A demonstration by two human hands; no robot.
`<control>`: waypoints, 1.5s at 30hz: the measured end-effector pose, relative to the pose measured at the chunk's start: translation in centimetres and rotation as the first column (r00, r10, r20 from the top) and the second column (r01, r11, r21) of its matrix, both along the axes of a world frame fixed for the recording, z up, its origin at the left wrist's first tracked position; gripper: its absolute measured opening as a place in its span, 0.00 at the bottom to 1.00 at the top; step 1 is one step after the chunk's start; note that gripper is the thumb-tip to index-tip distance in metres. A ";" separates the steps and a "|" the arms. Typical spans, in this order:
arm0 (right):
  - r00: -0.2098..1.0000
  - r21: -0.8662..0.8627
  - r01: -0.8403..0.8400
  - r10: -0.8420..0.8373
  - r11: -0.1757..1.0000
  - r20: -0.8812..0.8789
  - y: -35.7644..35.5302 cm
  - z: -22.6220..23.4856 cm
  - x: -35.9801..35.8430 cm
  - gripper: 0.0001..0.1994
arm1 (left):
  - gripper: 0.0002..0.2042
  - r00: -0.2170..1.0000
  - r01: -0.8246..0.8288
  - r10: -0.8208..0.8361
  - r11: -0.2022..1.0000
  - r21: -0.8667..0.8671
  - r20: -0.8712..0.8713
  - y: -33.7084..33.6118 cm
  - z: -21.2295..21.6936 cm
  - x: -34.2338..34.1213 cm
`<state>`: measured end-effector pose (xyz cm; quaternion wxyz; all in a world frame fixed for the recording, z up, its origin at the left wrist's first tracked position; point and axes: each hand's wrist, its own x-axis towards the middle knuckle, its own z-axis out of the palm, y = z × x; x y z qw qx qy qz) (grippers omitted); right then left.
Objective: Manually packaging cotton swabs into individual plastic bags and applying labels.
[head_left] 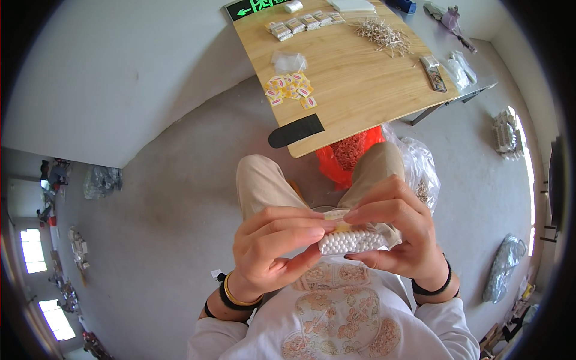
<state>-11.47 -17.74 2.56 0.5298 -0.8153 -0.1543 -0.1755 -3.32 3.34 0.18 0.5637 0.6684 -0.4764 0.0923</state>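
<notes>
Over my lap, a clear plastic bag of cotton swabs [352, 243] is held level between my two hands. The white cotton tips face me in packed rows, and a bit of a yellow card shows at the far side of the bag. My left hand [269, 245] pinches its left end, thumb below and fingers along the top. On the other end, my right hand [401, 231] has its fingers over the top and its thumb under the near right corner. Loose clear film sticks out beside the right palm. The fingers partly cover the card.
Ahead stands a wooden table [354, 78]. On it lie several swab packs [307, 24], loose cotton swabs [384, 36], clear bags [289, 62], yellow-and-white cards [289, 87], a phone [437, 79] and a black strip [297, 131] across the near corner. A red bag [327, 165] sits beneath it.
</notes>
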 end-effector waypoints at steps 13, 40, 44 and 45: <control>0.992 -0.083 -0.050 0.059 0.995 0.114 0.0 0.0 0.7 0.17 | 0.24 0.980 0.054 -0.068 0.996 -0.075 -0.188 0.8 -0.7 -0.2; 0.990 -0.063 -0.112 0.117 0.992 0.082 -0.2 0.3 1.0 0.15 | 0.18 0.999 0.028 -0.029 0.999 0.017 0.029 0.2 1.8 -0.1; 0.991 -0.058 -0.107 0.111 0.993 0.078 -0.2 0.2 0.9 0.15 | 0.15 0.998 0.015 -0.019 0.997 0.074 0.056 0.1 2.1 -0.2; 0.991 -0.059 -0.105 0.109 0.993 0.079 -0.2 0.2 0.9 0.15 | 0.15 0.998 0.016 -0.020 0.997 0.075 0.055 0.1 2.1 -0.2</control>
